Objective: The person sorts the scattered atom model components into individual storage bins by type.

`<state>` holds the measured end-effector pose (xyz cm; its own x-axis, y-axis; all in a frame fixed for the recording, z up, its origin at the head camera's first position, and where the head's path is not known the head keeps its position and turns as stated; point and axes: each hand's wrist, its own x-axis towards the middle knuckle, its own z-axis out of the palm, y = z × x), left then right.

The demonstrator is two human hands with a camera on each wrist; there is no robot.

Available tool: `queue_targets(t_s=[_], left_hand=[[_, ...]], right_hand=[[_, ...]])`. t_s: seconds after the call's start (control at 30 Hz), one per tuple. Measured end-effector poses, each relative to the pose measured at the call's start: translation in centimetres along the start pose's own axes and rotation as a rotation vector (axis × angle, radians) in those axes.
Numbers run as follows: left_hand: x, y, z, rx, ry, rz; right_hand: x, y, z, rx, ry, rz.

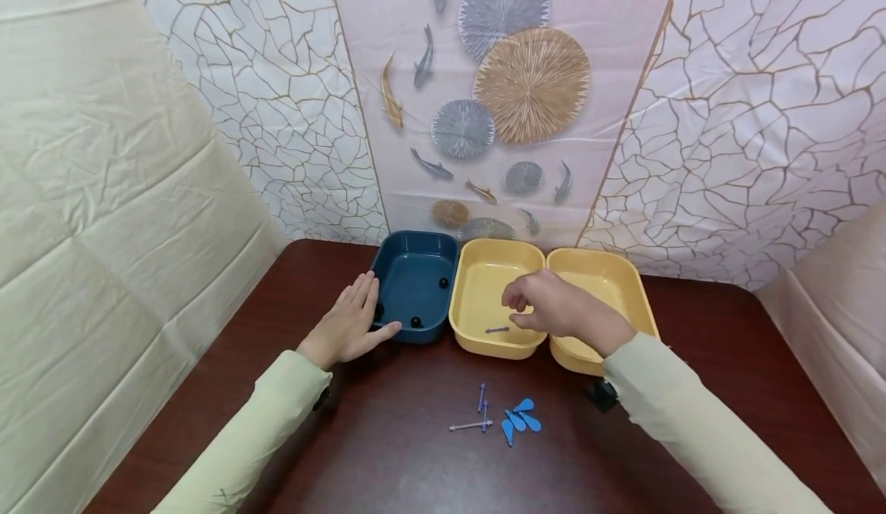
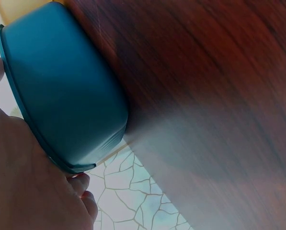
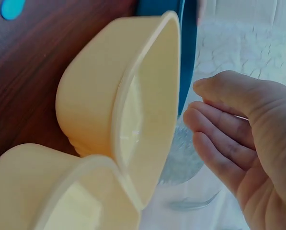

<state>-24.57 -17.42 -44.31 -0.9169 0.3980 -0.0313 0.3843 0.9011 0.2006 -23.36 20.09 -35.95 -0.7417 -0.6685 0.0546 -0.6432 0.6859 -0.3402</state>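
My left hand (image 1: pixel 348 322) rests on the left rim of a dark blue bin (image 1: pixel 408 336), fingers straight along the edge and thumb over the near corner. Small black round pieces lie in that bin, one of them a black ball (image 1: pixel 444 283) near its right side. My right hand (image 1: pixel 554 308) hovers above the middle yellow bin (image 1: pixel 498 350), with fingers loosely bent and nothing between them. Below it, a small purple-grey rod (image 1: pixel 497 330) with knobbed ends lies on that bin's floor. In the right wrist view, thumb and fingertips stand apart.
A second yellow bin (image 1: pixel 640 298) stands at the right, partly behind my right forearm. On the dark wooden table (image 1: pixel 415 460) lie several purple-grey rods (image 1: pixel 471 425) and several blue teardrop-shaped pieces (image 1: pixel 531 422). A patterned cloth (image 1: pixel 484 191) hangs behind the bins.
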Motion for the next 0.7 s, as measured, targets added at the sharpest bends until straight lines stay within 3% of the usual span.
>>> queue_targets(t_s=[0.37, 0.7], left_hand=[[-0.1, 0.0, 0.0, 0.002, 0.004, 0.003], [0.0, -0.1, 0.1, 0.004, 0.001, -0.002]], right_hand=[[-2.3, -3.7, 0.6, -0.055, -0.052, -0.089], [-3.5, -4.9, 3.1, -0.002, -0.084, -0.172]])
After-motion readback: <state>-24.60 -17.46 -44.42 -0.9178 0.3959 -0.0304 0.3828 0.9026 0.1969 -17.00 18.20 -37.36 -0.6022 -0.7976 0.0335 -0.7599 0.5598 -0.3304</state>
